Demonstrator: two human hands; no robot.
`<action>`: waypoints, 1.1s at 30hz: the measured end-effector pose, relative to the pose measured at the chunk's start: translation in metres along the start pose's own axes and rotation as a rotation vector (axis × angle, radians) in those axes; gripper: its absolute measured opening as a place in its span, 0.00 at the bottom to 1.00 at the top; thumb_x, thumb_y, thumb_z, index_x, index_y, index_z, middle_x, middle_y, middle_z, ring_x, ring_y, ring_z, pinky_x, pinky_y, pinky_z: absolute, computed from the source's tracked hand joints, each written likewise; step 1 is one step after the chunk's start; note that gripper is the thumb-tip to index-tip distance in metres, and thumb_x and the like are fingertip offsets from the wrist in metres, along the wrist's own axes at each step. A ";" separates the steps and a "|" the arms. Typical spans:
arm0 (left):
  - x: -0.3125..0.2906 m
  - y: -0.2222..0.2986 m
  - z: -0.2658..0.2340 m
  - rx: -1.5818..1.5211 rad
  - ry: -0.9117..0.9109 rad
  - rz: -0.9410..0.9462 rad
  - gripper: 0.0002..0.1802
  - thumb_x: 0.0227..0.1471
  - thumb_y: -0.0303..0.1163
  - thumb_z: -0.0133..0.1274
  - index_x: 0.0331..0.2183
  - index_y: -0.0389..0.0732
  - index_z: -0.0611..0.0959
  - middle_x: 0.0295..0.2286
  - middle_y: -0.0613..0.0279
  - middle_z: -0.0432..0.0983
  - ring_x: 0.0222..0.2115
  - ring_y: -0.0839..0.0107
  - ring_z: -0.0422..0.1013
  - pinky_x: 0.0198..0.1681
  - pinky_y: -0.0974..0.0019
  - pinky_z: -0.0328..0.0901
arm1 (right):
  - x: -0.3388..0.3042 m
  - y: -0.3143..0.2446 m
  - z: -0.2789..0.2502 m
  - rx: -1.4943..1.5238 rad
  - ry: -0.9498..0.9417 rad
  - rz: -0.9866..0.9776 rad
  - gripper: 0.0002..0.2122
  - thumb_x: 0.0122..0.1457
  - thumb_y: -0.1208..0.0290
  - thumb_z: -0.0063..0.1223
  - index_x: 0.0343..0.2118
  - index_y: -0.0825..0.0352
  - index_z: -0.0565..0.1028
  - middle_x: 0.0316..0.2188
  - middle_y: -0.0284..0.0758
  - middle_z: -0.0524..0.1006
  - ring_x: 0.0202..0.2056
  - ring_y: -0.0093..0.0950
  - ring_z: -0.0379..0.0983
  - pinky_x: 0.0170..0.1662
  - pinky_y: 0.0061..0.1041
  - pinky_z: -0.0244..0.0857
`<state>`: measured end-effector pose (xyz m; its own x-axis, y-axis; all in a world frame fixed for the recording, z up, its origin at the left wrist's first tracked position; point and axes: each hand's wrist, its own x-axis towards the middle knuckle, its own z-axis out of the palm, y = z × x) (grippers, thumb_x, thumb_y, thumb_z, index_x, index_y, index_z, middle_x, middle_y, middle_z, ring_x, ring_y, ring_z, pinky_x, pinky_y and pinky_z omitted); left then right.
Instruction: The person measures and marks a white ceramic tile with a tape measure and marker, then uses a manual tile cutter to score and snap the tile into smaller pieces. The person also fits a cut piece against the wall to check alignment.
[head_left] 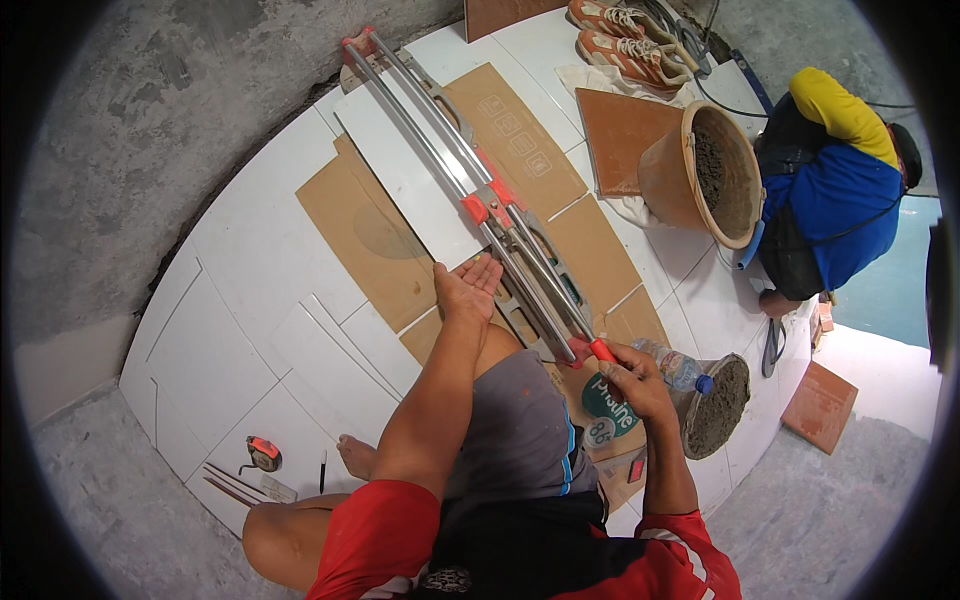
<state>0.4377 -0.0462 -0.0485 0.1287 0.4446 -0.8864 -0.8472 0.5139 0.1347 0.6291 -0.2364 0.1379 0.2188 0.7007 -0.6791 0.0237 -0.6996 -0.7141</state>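
Tile cutter [476,208] lies beside left fingers [488,272], outstretched, empty; right fingers [628,372] curl round its handle [602,351].

White lettering [612,402], digits [600,431] on lower cardboard [572,385]; upper cardboard [550,188]: square symbols [508,122], perhaps handling signs.

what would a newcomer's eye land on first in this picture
The long tile cutter slants across the middle, its red handle in the right fingers. At upper right stands a bucket of grey mortar, with a person in blue and yellow beside it.
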 end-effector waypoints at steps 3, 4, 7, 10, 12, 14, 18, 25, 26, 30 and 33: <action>0.002 0.000 -0.002 0.001 -0.011 0.001 0.37 0.66 0.59 0.32 0.48 0.27 0.65 0.51 0.33 0.68 0.49 0.44 0.70 0.52 0.46 0.73 | 0.000 0.001 0.000 0.006 0.005 -0.005 0.22 0.60 0.67 0.58 0.56 0.69 0.75 0.22 0.23 0.70 0.18 0.15 0.64 0.21 0.16 0.58; 0.002 0.000 -0.002 -0.001 -0.015 0.002 0.37 0.66 0.58 0.32 0.48 0.27 0.65 0.51 0.33 0.68 0.49 0.44 0.70 0.52 0.46 0.74 | 0.001 0.002 0.000 0.000 0.004 -0.004 0.22 0.60 0.67 0.58 0.56 0.69 0.75 0.22 0.23 0.70 0.18 0.15 0.64 0.21 0.16 0.58; 0.002 0.000 -0.002 -0.008 -0.011 0.000 0.37 0.66 0.58 0.32 0.48 0.27 0.65 0.51 0.33 0.68 0.49 0.44 0.70 0.51 0.46 0.74 | 0.001 0.002 -0.001 -0.003 0.000 -0.001 0.21 0.61 0.68 0.58 0.56 0.70 0.75 0.22 0.24 0.70 0.18 0.14 0.64 0.21 0.16 0.58; 0.002 0.000 -0.003 -0.014 -0.014 -0.001 0.37 0.66 0.58 0.33 0.49 0.27 0.64 0.51 0.33 0.67 0.50 0.44 0.70 0.52 0.46 0.74 | 0.000 0.001 0.000 -0.002 0.001 0.002 0.21 0.61 0.68 0.57 0.56 0.70 0.75 0.23 0.24 0.70 0.18 0.14 0.64 0.21 0.16 0.58; 0.002 0.001 -0.002 -0.011 -0.016 -0.001 0.37 0.66 0.58 0.33 0.49 0.27 0.64 0.51 0.32 0.67 0.50 0.44 0.70 0.52 0.46 0.73 | 0.000 0.000 0.001 -0.002 0.004 0.004 0.21 0.61 0.68 0.57 0.56 0.70 0.75 0.23 0.24 0.70 0.18 0.14 0.64 0.21 0.16 0.58; 0.002 0.001 -0.002 -0.008 -0.017 -0.002 0.37 0.66 0.58 0.33 0.49 0.27 0.63 0.52 0.32 0.67 0.50 0.43 0.70 0.53 0.46 0.73 | 0.000 0.001 0.000 -0.003 0.006 0.005 0.21 0.61 0.68 0.57 0.56 0.70 0.75 0.23 0.24 0.70 0.18 0.14 0.64 0.21 0.16 0.58; 0.002 0.000 -0.003 -0.005 -0.025 0.000 0.36 0.66 0.58 0.33 0.48 0.28 0.64 0.52 0.32 0.67 0.51 0.43 0.69 0.54 0.45 0.72 | 0.000 0.001 0.000 -0.002 0.005 0.010 0.21 0.61 0.68 0.57 0.56 0.71 0.75 0.23 0.24 0.70 0.18 0.15 0.64 0.21 0.17 0.58; 0.002 0.001 -0.002 0.000 -0.019 -0.002 0.36 0.66 0.58 0.33 0.47 0.28 0.64 0.51 0.32 0.68 0.49 0.43 0.70 0.52 0.46 0.73 | 0.000 0.000 0.000 0.003 0.004 0.014 0.21 0.61 0.68 0.57 0.56 0.71 0.75 0.23 0.25 0.71 0.18 0.15 0.64 0.22 0.17 0.58; 0.001 0.001 -0.003 -0.001 -0.023 -0.002 0.36 0.66 0.58 0.33 0.47 0.28 0.64 0.51 0.32 0.68 0.49 0.43 0.71 0.52 0.46 0.74 | 0.000 0.001 0.000 0.006 0.003 0.015 0.21 0.61 0.68 0.57 0.56 0.71 0.75 0.23 0.25 0.71 0.18 0.15 0.64 0.22 0.17 0.58; 0.001 0.001 -0.003 -0.003 -0.028 -0.002 0.36 0.66 0.58 0.33 0.47 0.28 0.65 0.50 0.32 0.68 0.49 0.44 0.71 0.52 0.47 0.74 | 0.000 0.001 0.000 0.002 -0.002 0.005 0.21 0.61 0.69 0.57 0.56 0.71 0.75 0.23 0.25 0.71 0.18 0.15 0.64 0.22 0.17 0.58; 0.001 0.001 -0.003 -0.004 -0.020 -0.003 0.35 0.66 0.57 0.32 0.46 0.28 0.65 0.50 0.32 0.68 0.49 0.44 0.71 0.52 0.46 0.74 | 0.000 0.004 -0.001 0.006 -0.003 -0.006 0.21 0.62 0.69 0.57 0.56 0.71 0.75 0.23 0.25 0.71 0.18 0.15 0.64 0.22 0.17 0.58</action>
<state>0.4356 -0.0471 -0.0504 0.1416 0.4579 -0.8776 -0.8488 0.5124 0.1305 0.6303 -0.2393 0.1351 0.2156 0.7052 -0.6755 0.0187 -0.6946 -0.7191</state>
